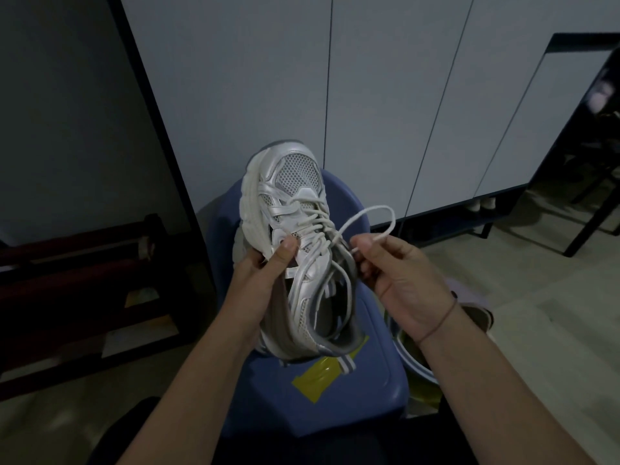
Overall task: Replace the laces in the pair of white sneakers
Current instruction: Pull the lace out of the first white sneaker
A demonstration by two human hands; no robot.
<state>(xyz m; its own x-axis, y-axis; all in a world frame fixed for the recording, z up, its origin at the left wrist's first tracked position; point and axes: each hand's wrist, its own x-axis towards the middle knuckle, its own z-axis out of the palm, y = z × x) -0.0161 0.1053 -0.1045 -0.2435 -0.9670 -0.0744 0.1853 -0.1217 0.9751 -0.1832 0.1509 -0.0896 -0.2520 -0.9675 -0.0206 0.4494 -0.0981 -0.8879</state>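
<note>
Forearms reach in from below, left hand (265, 280) and right hand (399, 280) both on one white sneaker (295, 203).

On my feed the left hand is curled round the sneaker's sole side, thumb pressed on the upper beside the eyelets. The toe points away over a blue stool (369, 380) bearing yellow tape (322, 370); I cannot tell whether the heel rests on the seat. The right hand pinches the free end of the white lace (372, 213) between thumb and fingertips, just right of the tongue; the lace arcs up in a loop and runs back to the eyelets. A thin band (439, 322) circles the right wrist. Pale cabinet doors (369, 95) stand behind.
</note>
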